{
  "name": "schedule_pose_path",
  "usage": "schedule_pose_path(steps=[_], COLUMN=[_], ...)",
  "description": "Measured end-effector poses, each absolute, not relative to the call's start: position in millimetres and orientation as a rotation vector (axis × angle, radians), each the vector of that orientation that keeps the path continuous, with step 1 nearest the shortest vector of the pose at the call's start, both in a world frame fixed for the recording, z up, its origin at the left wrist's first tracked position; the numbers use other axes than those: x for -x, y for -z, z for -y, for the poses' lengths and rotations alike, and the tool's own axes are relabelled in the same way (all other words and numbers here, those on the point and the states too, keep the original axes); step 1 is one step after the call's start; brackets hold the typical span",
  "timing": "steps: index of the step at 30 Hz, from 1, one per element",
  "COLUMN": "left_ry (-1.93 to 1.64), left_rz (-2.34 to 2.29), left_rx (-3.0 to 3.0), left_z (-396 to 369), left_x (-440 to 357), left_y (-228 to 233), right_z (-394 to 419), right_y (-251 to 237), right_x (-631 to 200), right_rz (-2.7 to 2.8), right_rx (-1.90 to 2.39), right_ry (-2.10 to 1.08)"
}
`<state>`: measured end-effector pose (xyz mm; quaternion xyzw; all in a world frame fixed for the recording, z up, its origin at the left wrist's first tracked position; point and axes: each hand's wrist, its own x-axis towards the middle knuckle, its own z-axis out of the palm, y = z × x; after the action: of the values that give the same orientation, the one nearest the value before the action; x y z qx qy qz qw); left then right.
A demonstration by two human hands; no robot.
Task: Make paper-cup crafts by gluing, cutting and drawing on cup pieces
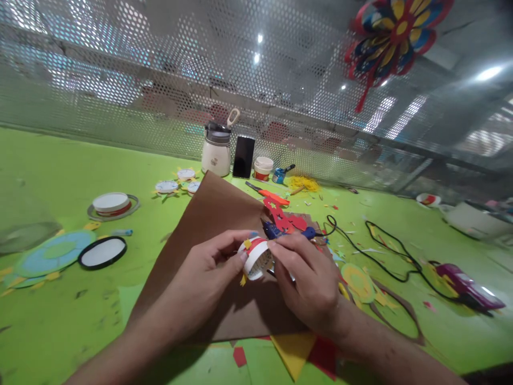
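Observation:
A short white-and-red paper cup piece (257, 262) with small yellow paper bits stuck to its side is tilted so its open end faces right. My left hand (208, 270) pinches it from the left, thumb on the near side. On its right rim are the closed fingers of my right hand (306, 272); something dark and thin shows beneath them, too hidden to name. A blue glue gun (272, 230) lies just behind, partly covered by my right hand. Brown card (200, 224) lies under both hands.
Red paper cut-outs (280, 214) and an orange-handled tool (272, 195) lie behind. A white jug (216, 155), phone (243, 156) and paper cups (263, 169) stand at the back. To the right are a black cord (395, 278) and a purple device (467, 286); a black-rimmed disc (102, 253) lies left.

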<state>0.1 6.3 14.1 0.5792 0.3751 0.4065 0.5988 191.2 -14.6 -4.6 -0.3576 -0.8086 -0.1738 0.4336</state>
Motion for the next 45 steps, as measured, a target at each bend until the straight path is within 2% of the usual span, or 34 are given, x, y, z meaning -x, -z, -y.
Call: schedule_pose_path(steps=[45], left_ry=[-0.913], left_rz=[-1.073], left_rx=[-1.462], left_z=[1], left_x=[-12], left_y=[-15], right_z=[17], right_y=[-9], right_x=[-194], right_rz=[2.266], right_rx=[1.091], right_ry=[0.284])
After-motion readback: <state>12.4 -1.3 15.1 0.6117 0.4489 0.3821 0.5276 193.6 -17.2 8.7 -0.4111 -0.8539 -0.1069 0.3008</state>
